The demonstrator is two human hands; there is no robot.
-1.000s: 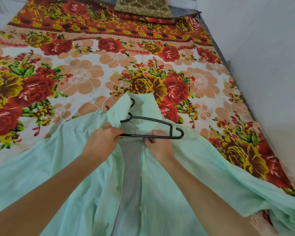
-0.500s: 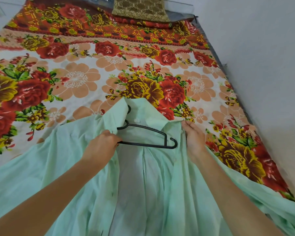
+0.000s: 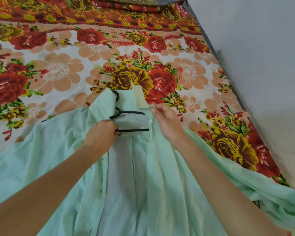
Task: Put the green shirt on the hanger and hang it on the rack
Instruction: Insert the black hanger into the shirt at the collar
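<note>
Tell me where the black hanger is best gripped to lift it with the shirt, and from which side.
Probably the hook at the collar of the green shirt, reached from the far side above the neck: it alone pokes clear of the cloth. The hanger's right end is under fabric, and the left hand already pinches the bottom bar.

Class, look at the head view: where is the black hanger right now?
The black hanger lies centre frame inside the open neck of the green shirt on the floral bedsheet, between the left hand and right hand.
</note>
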